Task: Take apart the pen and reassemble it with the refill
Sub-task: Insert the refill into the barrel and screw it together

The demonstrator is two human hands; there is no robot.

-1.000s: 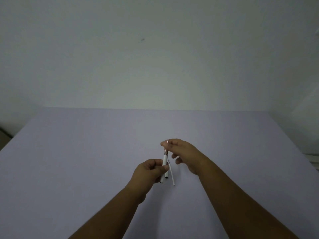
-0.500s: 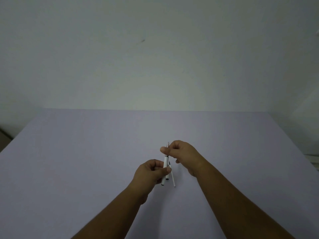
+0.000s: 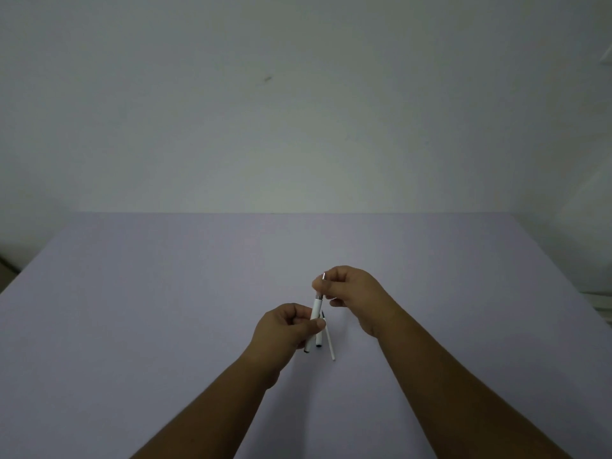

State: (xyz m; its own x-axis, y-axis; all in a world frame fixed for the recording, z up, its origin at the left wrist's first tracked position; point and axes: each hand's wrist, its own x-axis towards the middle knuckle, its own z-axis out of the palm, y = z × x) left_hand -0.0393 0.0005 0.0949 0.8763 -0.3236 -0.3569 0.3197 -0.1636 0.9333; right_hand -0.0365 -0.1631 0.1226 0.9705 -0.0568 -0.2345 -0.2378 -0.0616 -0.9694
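Note:
My left hand (image 3: 284,329) grips a white pen barrel (image 3: 316,308), which stands nearly upright above the table. My right hand (image 3: 351,293) pinches the pen's metal tip section (image 3: 322,279) at the barrel's upper end. A second white piece with a dark end, perhaps the cap (image 3: 319,339), lies on the table just behind the barrel. Beside it lies a thin white refill (image 3: 330,344), slanting toward me.
The pale lilac table (image 3: 165,309) stretches wide to the left and right of my hands. A plain wall stands behind its far edge. At the far right edge of view sits something white (image 3: 601,303).
My right hand's fingers have shifted on the tip end of the pen, and the barrel has tilted slightly. The left hand has kept its grip. The pieces on the table have not moved.

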